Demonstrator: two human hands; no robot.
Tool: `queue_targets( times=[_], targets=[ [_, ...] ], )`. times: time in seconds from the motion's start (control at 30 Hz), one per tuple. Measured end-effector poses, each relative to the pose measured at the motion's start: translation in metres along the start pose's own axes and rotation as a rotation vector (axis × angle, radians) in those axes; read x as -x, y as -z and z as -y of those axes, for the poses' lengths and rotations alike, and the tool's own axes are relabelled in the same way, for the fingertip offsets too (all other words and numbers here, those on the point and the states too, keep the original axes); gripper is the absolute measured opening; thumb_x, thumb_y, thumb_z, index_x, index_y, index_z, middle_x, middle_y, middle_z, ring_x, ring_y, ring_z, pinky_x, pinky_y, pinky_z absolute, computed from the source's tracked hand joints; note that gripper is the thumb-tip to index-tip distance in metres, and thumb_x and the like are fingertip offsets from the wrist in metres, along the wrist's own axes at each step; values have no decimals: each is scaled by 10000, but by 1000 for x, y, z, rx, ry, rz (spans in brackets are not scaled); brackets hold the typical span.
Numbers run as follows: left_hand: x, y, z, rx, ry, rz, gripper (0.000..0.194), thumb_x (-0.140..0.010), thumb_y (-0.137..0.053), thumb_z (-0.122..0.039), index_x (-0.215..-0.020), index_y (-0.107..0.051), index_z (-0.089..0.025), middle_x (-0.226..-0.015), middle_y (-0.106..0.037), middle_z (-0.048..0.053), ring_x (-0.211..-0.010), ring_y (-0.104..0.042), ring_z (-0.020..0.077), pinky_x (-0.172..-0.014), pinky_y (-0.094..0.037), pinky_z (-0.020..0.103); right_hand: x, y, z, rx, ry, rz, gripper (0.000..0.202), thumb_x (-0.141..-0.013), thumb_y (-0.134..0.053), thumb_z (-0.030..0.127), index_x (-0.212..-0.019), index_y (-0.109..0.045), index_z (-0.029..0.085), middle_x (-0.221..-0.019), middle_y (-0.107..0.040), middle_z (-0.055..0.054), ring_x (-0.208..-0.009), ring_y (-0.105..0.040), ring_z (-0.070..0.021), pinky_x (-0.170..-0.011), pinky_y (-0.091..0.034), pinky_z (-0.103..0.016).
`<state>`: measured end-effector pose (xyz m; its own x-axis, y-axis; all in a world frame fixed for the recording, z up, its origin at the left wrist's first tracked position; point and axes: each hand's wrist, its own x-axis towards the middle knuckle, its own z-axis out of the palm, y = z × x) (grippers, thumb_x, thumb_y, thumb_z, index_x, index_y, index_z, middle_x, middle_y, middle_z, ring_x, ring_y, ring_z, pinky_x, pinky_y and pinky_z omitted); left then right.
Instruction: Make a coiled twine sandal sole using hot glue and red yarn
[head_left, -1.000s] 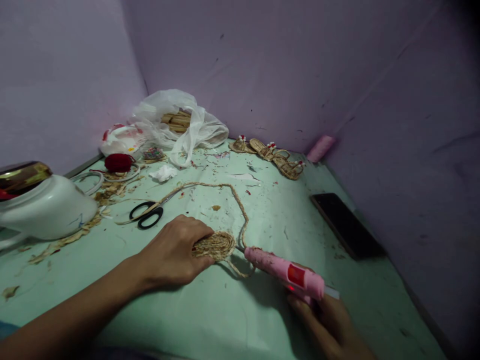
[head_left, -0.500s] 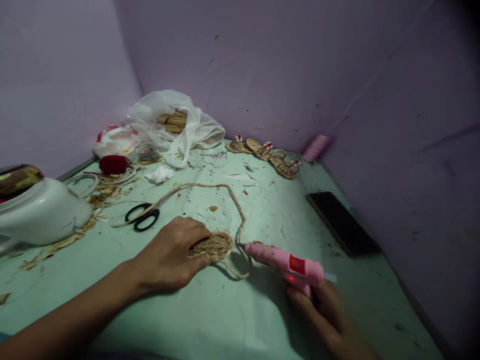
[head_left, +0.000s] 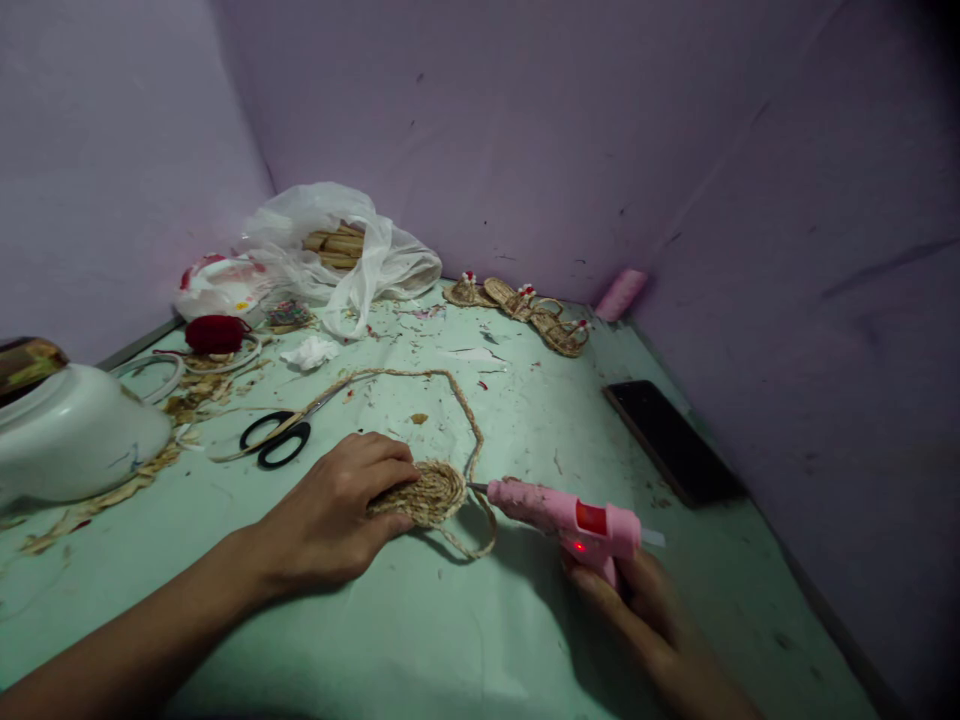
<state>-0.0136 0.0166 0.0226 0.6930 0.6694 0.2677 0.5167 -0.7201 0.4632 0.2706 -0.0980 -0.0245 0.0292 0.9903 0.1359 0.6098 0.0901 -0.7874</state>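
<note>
Oval coil of tan braided straw cord (head_left: 435,492), lying on the pale green tabletop (head_left: 405,640) near its front edge, at the centre of the work. The left hand (head_left: 337,510) pinches the coil's left end between thumb and fingers. The right hand (head_left: 637,610) is wrapped around the grip of a pink plastic glue gun (head_left: 547,512), with 1 red light glowing on its side and 1 translucent stick (head_left: 653,538) projecting from the rear. The metal nozzle points left at the coil's rounded right end; whether they touch cannot be told. From the coil's lower edge, 1 free length of cord (head_left: 466,405) loops right, passes the nozzle, and runs back and left to black-handled scissors (head_left: 296,437). To the right lies a flat black phone (head_left: 667,440).
</note>
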Motion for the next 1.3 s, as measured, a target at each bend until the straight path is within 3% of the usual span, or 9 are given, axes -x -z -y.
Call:
queue_targets(
  times=[0.3, 0.53, 0.67, 0.77, 0.87, 0.93, 1.0, 1.07, 1.3],
  targets=[
    [0, 1, -3, -44, -8, 73, 227, -765, -582, -225, -982, -613, -170, -1022, -616, 100, -941, -548, 243, -823, -429, 432, -14, 7, 16, -194, -130, -40, 224, -808, -511, 420, -818, -599, 215, -643, -577, -12, -554, -525, -157, -477, -444, -263],
    [0, 6, -6, -108, 48, 178, 265, -754, -602, -248, -1008, -594, -171, -976, -625, 82, -934, -548, 252, -813, -408, 438, -98, 15, 28, -387, -326, -129, 218, -641, -592, 381, -604, -532, 175, -502, -508, 15, -448, -446, -103, -413, -332, -217],
    [1, 6, -3, -121, 52, 176, 260, -752, -601, -232, -1005, -596, -172, -995, -618, 81, -940, -541, 246, -823, -401, 429, -153, 13, 15, -301, -384, -169, 258, -616, -579, 427, -579, -550, 173, -533, -533, -12, -485, -484, -126, -457, -379, -245],
    [2, 6, 0, -124, 39, 187, 272, -769, -580, -227, -1037, -586, -188, -1019, -613, 79, -953, -534, 244, -824, -401, 425, -166, 21, 18, -133, -411, -164, 330, -602, -641, 466, -477, -544, 178, -471, -499, -26, -513, -492, -166, -452, -335, -259],
    [2, 7, 2, -130, 36, 193, 288, -768, -581, -236, -1052, -579, -189, -1034, -608, 84, -967, -528, 252, -833, -394, 432, -149, 27, 41, 481, -215, -290, 340, -665, -635, 487, -521, -608, 180, -557, -540, -65, -632, -529, -230, -501, -315, -287],
    [1, 7, 2, -134, 38, 187, 298, -761, -588, -234, -1055, -577, -184, -1039, -606, 86, -972, -526, 255, -842, -387, 432, -130, 23, 61, 559, 140, -166, 254, -724, -615, 448, -688, -664, 201, -761, -625, -73, -724, -551, -227, -578, -360, -311],
    [1, 8, 2, -140, 48, 190, 301, -757, -595, -231, -1054, -578, -185, -1035, -608, 82, -968, -526, 253, -843, -385, 427, -111, 11, 76, 325, 420, 327, 204, -743, -632, 420, -763, -659, 218, -840, -641, -41, -783, -562, -191, -688, -403, -311],
    [0, 8, 2, -147, 60, 199, 296, -754, -601, -237, -1046, -581, -191, -1029, -609, 76, -962, -526, 251, -837, -386, 421, -96, -3, 82, 279, 513, 580, 193, -723, -673, 383, -804, -643, 210, -866, -641, -29, -844, -544, -192, -767, -389, -332],
    [-2, 7, 6, -125, 84, 255, 302, -777, -577, -237, -1075, -554, -189, -1048, -601, 76, -962, -520, 240, -834, -385, 407, -83, -19, 73, 406, 576, 612, 103, -814, -535, 218, -729, -584, 187, -761, -616, -21, -826, -507, -193, -832, -319, -390]
  ],
)
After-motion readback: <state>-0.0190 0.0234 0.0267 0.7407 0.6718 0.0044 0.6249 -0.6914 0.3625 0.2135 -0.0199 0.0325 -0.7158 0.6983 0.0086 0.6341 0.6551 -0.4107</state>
